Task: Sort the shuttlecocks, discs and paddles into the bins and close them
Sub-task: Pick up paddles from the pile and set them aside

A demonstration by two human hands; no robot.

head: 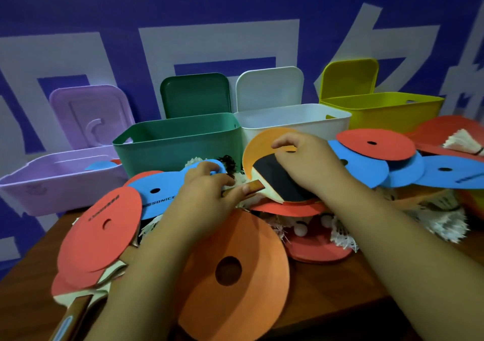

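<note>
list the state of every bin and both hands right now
purple bin: open, a blue disc inside
green bin: open, inside mostly hidden
white bin: open, inside hidden
yellow bin: open, inside hidden
left hand: grips the handle of the black paddle
right hand: pinches the raised orange disc

Two bare forearms (379,223), left grip (209,186) with short plain thumbnail (246,188), right grip (306,162) likewise bare
</note>
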